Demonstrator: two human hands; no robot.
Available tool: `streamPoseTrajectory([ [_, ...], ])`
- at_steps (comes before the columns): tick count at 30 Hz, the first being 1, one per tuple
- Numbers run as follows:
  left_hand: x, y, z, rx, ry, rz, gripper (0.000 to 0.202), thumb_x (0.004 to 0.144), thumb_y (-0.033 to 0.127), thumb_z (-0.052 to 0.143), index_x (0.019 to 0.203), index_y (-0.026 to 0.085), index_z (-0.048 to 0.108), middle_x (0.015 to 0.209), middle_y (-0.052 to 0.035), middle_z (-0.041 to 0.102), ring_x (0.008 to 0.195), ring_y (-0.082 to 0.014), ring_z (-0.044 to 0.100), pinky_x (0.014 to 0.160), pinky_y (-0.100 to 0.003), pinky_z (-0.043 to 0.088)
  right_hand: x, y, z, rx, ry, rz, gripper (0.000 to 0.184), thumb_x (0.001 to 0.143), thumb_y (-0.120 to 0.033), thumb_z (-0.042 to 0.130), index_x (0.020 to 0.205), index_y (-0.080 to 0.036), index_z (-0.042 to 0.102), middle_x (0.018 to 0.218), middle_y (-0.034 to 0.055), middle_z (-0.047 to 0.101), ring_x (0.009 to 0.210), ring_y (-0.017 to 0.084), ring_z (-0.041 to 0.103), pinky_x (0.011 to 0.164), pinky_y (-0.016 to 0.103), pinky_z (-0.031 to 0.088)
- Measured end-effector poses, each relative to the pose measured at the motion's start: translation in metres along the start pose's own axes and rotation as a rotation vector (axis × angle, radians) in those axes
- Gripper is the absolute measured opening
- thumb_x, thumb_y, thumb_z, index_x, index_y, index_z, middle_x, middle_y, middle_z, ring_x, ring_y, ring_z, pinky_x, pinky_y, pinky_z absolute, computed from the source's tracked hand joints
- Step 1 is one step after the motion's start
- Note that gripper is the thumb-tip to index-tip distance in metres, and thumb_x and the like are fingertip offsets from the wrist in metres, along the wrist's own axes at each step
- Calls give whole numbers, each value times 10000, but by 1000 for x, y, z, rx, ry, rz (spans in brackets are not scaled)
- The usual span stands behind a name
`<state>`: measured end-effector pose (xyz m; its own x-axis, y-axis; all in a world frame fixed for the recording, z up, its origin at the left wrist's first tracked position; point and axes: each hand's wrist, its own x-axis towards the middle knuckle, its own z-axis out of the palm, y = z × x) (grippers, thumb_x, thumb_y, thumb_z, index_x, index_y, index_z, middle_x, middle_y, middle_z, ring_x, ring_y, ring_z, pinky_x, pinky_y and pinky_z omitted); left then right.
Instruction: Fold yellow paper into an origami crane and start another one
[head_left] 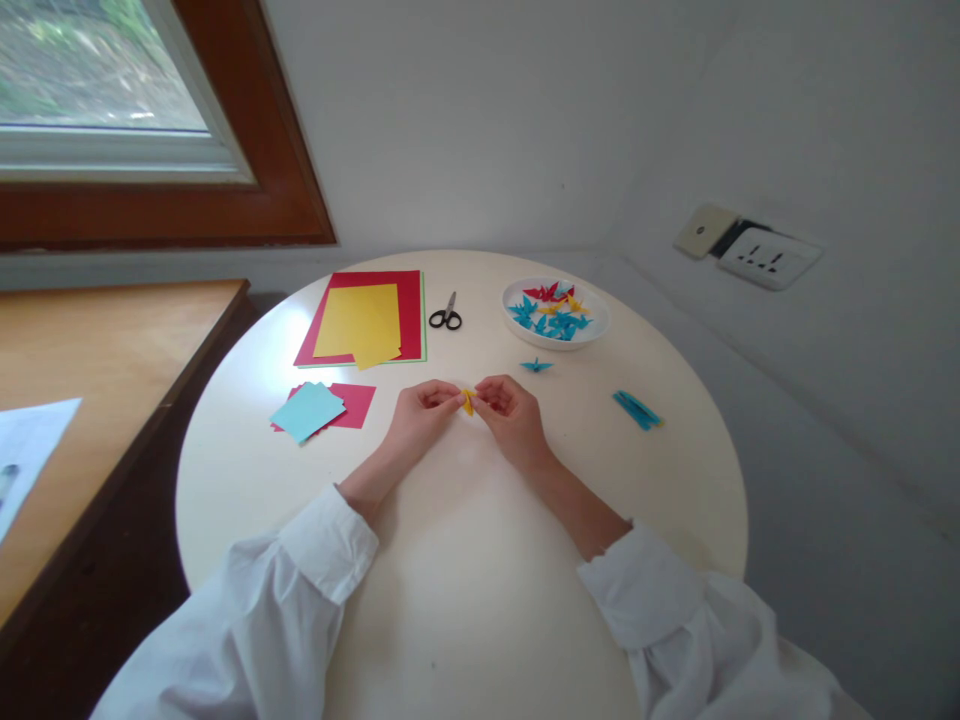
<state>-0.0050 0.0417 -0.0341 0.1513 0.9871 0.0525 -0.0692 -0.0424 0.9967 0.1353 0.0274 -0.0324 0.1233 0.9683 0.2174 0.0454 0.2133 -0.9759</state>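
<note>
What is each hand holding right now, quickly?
Left hand: closed, pinching the small yellow folded paper.
Right hand: closed, pinching the same paper from the other side.

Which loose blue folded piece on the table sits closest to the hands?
The small blue crane just in front of the white bowl, close beyond the right hand; the longer blue folded piece lies farther right.

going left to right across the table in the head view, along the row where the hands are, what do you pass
light blue paper square → left hand → small yellow folded paper, pinched by both hands → right hand → blue folded pieces
</note>
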Motion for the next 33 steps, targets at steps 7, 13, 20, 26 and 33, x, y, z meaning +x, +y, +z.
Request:
streamPoseTrajectory([
  [7, -1, 4, 0, 33, -27, 30, 215, 678, 359, 712, 690, 149, 664, 737, -41, 680, 700, -151, 604, 658, -258, 437, -2, 0, -1, -76, -38, -48, 81, 673, -275, 618, 660, -203, 582, 652, -3, 614, 600, 131, 541, 599, 268, 434],
  [13, -2, 5, 1, -44, -58, -10, 251, 661, 372, 722, 673, 141, 624, 771, -57, 686, 746, -169, 626, 712, -290, 459, -2, 0, -1, -56, -38, -29, 103, 663, -291, 638, 679, -190, 631, 685, 21, 662, 614, 143, 574, 612, 282, 458],
  [20, -3, 7, 0, 14, -9, -28, 251, 674, 383, 702, 683, 146, 617, 672, -24, 645, 644, -134, 580, 629, -257, 432, -3, -3, 0, 48, -45, -4, 106, 649, -287, 628, 690, -197, 665, 702, 29, 697, 684, 172, 643, 673, 309, 515],
  [26, -3, 7, 1, 2, 24, -27, 261, 655, 385, 720, 666, 149, 611, 658, -21, 635, 628, -129, 572, 591, -242, 421, -2, -4, 1, 55, -42, 55, 165, 611, -353, 685, 647, -198, 642, 652, 20, 682, 639, 170, 635, 627, 304, 510],
  [33, -3, 9, 2, -44, 37, -69, 295, 598, 373, 769, 725, 157, 613, 624, -2, 635, 562, -113, 562, 540, -229, 395, -1, -2, -1, 2, -40, 50, 185, 644, -372, 650, 626, -189, 631, 624, 12, 657, 610, 151, 595, 598, 282, 478],
])
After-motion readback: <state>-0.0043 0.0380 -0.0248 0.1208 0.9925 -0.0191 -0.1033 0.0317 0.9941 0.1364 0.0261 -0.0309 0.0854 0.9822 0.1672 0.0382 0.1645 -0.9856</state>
